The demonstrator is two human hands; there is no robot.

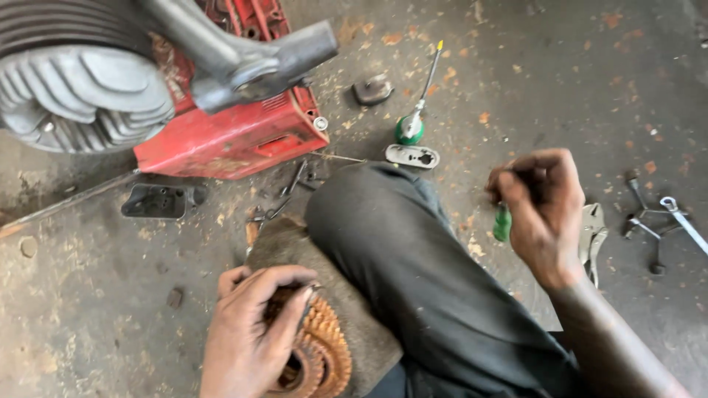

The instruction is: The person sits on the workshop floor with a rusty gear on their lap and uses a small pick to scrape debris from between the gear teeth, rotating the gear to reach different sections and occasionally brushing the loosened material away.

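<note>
While the person crouches on the floor [88, 309], both hands are closed on parts.
The left hand [247, 332] clamps the rusty orange coil [324, 346] beside the knee; the right hand [542, 210] grips a green-handled tool [502, 225]; better to steady the coil firmly.

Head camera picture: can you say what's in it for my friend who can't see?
A person sits on an oily floor, left hand gripping a rusty toothed gear by the knee, right hand holding a green-handled tool. A red engine housing, a screwdriver, pliers and a wrench lie around.
</note>
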